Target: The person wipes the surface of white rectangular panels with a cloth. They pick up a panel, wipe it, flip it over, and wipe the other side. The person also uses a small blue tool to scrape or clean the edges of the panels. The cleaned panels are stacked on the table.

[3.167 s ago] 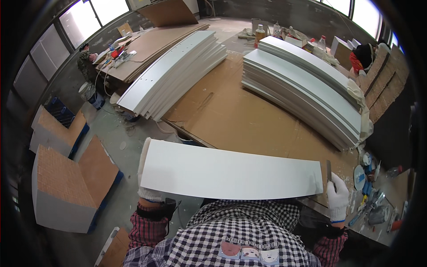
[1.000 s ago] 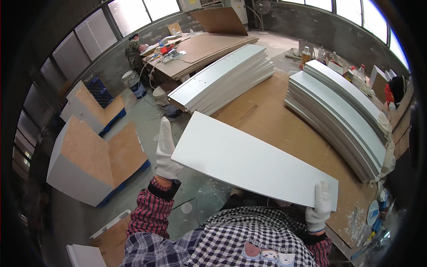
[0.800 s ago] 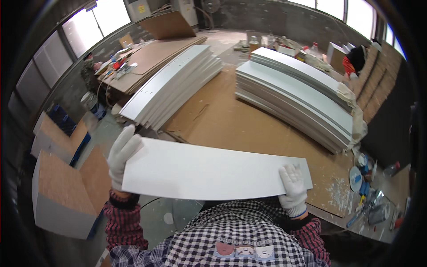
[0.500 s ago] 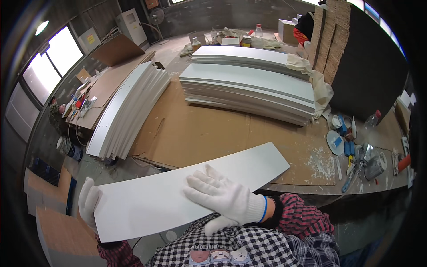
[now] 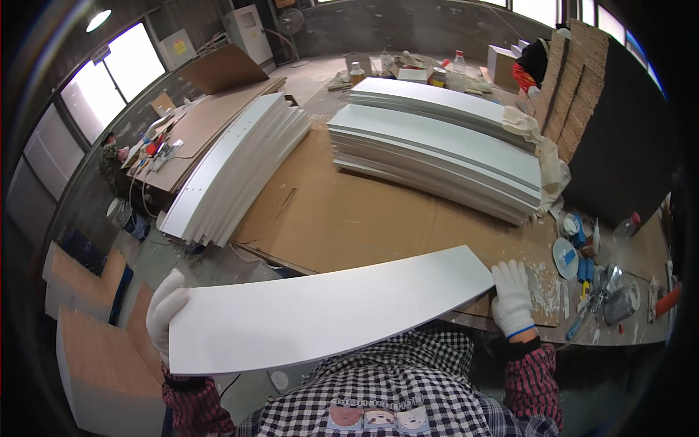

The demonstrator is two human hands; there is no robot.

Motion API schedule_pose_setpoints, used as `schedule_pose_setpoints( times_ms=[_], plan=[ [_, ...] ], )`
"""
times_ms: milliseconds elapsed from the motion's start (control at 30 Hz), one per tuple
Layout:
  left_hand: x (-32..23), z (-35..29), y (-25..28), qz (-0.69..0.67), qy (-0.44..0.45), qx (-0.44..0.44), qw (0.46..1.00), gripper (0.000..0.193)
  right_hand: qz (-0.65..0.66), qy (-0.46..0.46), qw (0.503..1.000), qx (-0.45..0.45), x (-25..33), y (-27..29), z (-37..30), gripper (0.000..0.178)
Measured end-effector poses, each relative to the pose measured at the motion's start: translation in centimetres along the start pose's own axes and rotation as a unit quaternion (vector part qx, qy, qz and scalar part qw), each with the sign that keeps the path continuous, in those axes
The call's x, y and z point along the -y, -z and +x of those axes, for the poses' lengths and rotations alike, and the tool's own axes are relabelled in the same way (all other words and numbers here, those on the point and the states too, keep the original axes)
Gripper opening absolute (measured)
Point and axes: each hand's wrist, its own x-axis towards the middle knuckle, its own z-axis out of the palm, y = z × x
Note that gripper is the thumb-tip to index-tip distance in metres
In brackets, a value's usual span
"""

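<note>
A long white board (image 5: 328,306) spans the space in front of my checked apron, its left end nearer to me and its right end over the table edge. My left hand (image 5: 167,309), in a white knit glove, grips the board's left end, with the thumb side up. At the right end, my right hand (image 5: 512,297), gloved alike with a blue cuff edge, holds the corner; its fingertips point away from me. The board's upper face looks plain and smooth. Its underside is hidden, as are the fingertips beneath it.
Stacked white boards (image 5: 437,149) lie on the cardboard-covered table (image 5: 313,226), and another stack (image 5: 226,167) stands at the left. Scrapers, a grey tin (image 5: 622,302) and bottles crowd the right side. A dark panel (image 5: 619,138) stands behind them. Wooden panels (image 5: 98,371) lean at lower left.
My right hand has left the board's upper face and moved right to its far end. My left hand stays at the left end. The whole view has shifted a little.
</note>
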Motion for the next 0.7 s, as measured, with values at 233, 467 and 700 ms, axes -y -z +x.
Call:
schedule_pose_setpoints(
  times_ms=[233, 467, 700],
  plan=[
    [-1.1, 4.0, 2.5, -0.114, 0.004, 0.147, 0.982, 0.033, 0.204, 0.007, 0.978, -0.053, -0.7, 1.1, 2.6, 0.025],
    [-1.7, 1.4, 4.2, -0.265, 0.120, 0.090, 0.953, 0.013, 0.396, -0.040, 0.913, -0.092, -3.4, 1.5, 5.5, 0.032],
    [-1.5, -3.8, 3.1, -0.430, 0.265, -0.184, 0.843, 0.045, 0.711, -0.111, 0.672, -0.173, -2.1, 4.6, 10.4, 0.050]
  ],
)
